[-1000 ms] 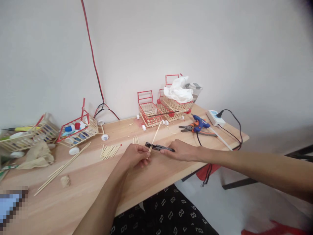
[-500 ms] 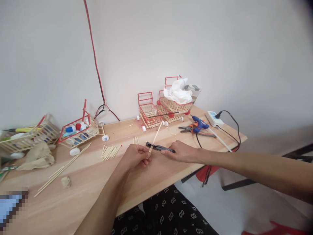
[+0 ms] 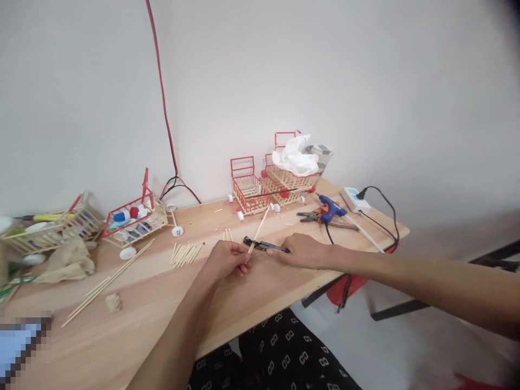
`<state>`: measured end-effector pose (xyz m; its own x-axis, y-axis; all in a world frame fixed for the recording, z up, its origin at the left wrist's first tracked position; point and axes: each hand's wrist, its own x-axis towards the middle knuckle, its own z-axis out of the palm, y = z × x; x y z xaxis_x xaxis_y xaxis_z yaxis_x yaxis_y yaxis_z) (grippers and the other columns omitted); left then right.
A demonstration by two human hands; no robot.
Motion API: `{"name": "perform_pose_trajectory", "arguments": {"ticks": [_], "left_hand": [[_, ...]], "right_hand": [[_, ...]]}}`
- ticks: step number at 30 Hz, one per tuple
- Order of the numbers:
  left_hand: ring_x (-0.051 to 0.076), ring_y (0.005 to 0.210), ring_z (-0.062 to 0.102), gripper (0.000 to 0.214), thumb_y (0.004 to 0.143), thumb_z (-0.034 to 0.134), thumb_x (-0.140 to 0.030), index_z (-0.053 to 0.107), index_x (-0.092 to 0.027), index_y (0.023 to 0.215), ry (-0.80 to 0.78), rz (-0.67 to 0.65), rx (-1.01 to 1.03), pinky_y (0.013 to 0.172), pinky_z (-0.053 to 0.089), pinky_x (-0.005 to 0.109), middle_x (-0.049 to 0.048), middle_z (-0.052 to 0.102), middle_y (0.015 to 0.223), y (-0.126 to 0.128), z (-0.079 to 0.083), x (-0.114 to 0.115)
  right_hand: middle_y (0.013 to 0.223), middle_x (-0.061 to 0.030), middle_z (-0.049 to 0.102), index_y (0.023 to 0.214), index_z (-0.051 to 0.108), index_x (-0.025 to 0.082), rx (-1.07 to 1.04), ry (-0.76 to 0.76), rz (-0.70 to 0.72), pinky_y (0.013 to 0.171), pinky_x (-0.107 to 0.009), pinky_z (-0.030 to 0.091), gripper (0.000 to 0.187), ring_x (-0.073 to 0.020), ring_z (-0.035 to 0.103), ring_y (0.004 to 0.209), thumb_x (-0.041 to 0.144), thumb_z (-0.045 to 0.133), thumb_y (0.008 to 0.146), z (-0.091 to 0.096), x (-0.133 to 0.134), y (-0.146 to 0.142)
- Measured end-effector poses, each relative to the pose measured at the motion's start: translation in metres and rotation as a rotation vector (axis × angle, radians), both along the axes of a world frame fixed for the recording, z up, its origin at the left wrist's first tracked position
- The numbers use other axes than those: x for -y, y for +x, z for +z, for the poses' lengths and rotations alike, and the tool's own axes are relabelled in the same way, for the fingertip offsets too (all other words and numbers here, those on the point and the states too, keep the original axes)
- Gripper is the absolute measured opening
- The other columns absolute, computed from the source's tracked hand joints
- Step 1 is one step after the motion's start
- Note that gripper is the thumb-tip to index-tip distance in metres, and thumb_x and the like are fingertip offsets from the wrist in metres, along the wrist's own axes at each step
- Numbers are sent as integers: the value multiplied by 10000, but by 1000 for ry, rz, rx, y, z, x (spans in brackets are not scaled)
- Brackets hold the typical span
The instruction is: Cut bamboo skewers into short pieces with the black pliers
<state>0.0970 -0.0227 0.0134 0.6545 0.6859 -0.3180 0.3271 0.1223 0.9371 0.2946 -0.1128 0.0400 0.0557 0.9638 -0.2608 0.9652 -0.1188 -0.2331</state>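
Note:
My left hand [image 3: 229, 259] pinches the near end of a thin wooden stick [image 3: 262, 221] that slants up and away over the table. A shorter piece seems to lie along it at my fingertips, though I cannot make this out fully. In my right hand [image 3: 303, 251] is a dark cutting tool [image 3: 264, 245], possibly pliers, its head lying across the stick just beyond my left fingers. Short cut sticks [image 3: 187, 254] lie in a row left of my left hand, with a few more sticks [image 3: 228, 235] partly hidden behind it.
Small stick-built carts [image 3: 248, 189] with red rims stand by the wall, one under a white cloth [image 3: 296, 156]. A blue glue gun [image 3: 332, 207], pliers [image 3: 311, 216] and a power strip [image 3: 355, 200] lie at right. Long sticks [image 3: 109, 281] and crumpled paper [image 3: 69, 261] are at left.
The view has shifted slightly, so the table's things appear a little farther right and lower on the left side. Both hands keep their hold on the stick and the tool.

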Motion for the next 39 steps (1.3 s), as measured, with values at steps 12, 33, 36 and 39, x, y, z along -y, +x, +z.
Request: {"name": "perform_pose_trajectory", "arguments": {"ticks": [12,33,36,39], "left_hand": [[93,440,572,50,687,607,-139,639,-107,666,-5,-10,-44,397,436,175,29,645,541,1,-1,-2],[118,493,531,186,694,622,-323,650,-140,712,463,172,-48,473,401,213,0,596,569,14,7,-15],[143,585,589,133,727,588,-255,666,-152,699,690,80,-265,582,436,233,17,639,608,49,12,-11],[184,736,621,99,711,578,-168,668,-142,677,788,67,-394,694,438,268,71,679,726,84,11,-7]], "right_hand": [[563,-130,606,621,654,99,-32,18,66,459,-263,307,851,-158,500,464,756,142,796,-5,-4,2],[560,-35,595,600,601,164,-324,577,-323,508,-242,341,453,-162,553,552,555,483,797,3,-22,38],[548,-18,561,616,581,162,-557,844,-320,535,-240,379,457,-144,537,547,529,433,845,-3,-35,39],[552,-6,538,639,560,165,-853,1024,-347,529,-235,408,464,-128,521,526,536,398,866,-12,-45,36]]}}
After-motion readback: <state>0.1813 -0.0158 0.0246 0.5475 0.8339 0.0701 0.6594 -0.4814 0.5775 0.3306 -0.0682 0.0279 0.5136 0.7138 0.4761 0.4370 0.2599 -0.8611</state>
